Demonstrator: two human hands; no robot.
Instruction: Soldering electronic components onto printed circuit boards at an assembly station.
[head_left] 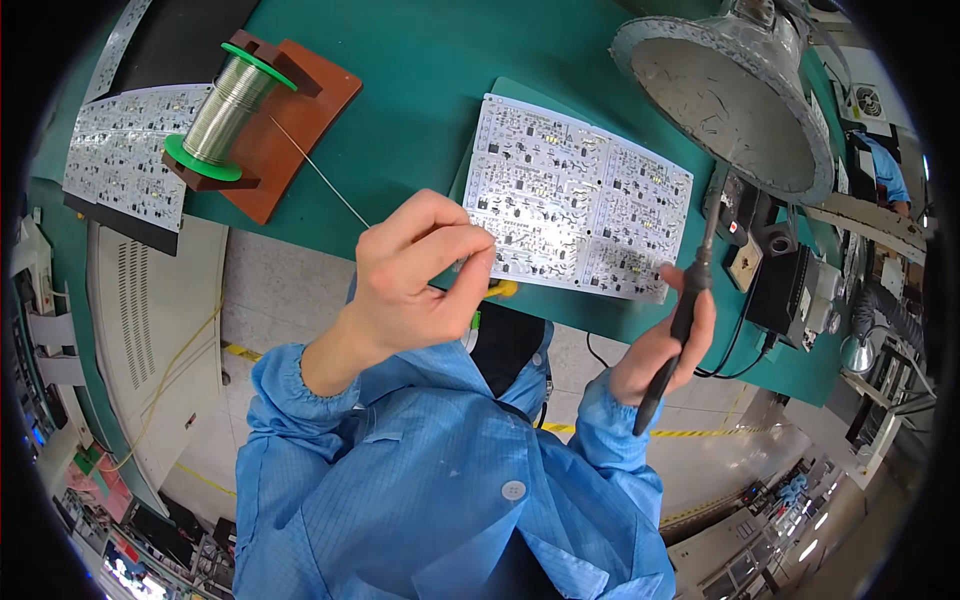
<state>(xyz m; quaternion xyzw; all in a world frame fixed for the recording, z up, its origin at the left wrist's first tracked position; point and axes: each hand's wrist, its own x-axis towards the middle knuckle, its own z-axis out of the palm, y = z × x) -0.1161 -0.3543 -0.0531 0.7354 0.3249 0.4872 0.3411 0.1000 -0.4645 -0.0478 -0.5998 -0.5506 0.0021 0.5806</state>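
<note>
Blue smock (430, 490) fills the space closest to the camera, below the bench (400, 80). Thumb and index finger of the left hand (415, 275) are pinched together on the solder wire (318, 171); its end is hidden behind them. Those fingertips overlap the left edge of the board (530, 190), which lies by the bench's near edge. The right hand (650, 355) has its fingers wrapped round the iron (683, 315), just off the board's right edge; its tip is hard to make out against the hood (735, 110). A yellow thing (503, 288) below the board is partly covered. Toward the bench's left end, the spool (203, 162) carries wound wire, partly covering another board (120, 150).
</note>
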